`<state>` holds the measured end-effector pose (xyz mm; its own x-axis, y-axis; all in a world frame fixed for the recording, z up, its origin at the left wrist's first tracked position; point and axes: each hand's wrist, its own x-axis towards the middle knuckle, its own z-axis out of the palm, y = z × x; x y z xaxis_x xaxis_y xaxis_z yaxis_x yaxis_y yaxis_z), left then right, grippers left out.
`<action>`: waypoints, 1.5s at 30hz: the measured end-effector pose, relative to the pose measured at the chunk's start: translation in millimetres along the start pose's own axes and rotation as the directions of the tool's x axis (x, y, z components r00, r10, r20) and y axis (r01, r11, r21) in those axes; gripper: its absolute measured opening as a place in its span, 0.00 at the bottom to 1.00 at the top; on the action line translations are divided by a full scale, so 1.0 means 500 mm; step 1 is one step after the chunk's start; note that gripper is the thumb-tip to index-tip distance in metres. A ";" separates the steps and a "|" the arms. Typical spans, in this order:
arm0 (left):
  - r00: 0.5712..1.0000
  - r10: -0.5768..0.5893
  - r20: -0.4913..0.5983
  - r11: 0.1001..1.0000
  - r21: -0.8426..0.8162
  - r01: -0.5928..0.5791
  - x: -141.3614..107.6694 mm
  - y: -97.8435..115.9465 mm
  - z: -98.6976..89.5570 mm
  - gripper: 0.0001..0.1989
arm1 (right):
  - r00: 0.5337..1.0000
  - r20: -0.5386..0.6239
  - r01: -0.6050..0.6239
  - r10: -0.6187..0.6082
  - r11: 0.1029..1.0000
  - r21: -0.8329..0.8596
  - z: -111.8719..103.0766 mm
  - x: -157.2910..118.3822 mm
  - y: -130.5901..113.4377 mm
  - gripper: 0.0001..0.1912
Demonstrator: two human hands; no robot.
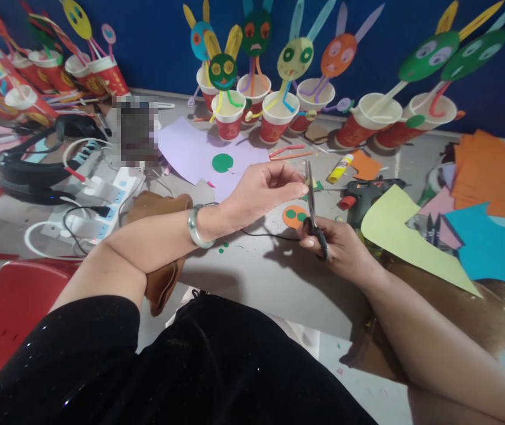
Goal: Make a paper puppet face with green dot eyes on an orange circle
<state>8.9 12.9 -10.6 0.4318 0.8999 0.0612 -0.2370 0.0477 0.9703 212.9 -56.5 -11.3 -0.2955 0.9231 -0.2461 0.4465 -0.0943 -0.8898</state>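
My right hand (338,245) is wrapped round the black handles of a pair of scissors (312,200), whose blades point up and away from me. Just left of the blades, my left hand (263,192) is closed in a pinch; a small pale piece shows by its fingertips, too small to make out. On the table below lies an orange paper oval (294,216) with two green circles on it. Beyond my left hand, a green circle (222,163) rests on a lilac sheet (185,147).
Paper cups with rabbit-faced figures (279,112) line the back. A glue gun (367,192), glue stick (339,169), and yellow-green (394,218), blue (495,248) and orange sheets (495,177) lie right. Power strips (97,212) with cables sit left, beside a red chair (22,301).
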 end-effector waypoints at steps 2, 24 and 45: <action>1.000 0.000 -0.008 1.000 -0.012 0.000 -0.001 0.000 0.001 0.16 | 1.000 0.001 -0.005 0.005 1.000 0.000 0.000 0.000 0.000 0.42; 1.000 -0.006 -0.011 1.000 0.006 0.006 -0.003 0.012 0.002 0.15 | 0.999 -0.001 0.041 -0.041 0.999 -0.031 0.003 0.007 0.047 0.39; 0.999 -0.016 -0.031 0.999 0.037 0.017 -0.004 0.015 0.002 0.13 | 1.000 0.010 -0.010 0.010 1.000 0.005 0.001 0.004 0.013 0.41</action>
<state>7.1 11.1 -3.1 0.4080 0.9122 0.0385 -0.1972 0.0469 0.9793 214.8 -55.5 -17.7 -0.2991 0.9184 -0.2588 0.4454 -0.1055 -0.8891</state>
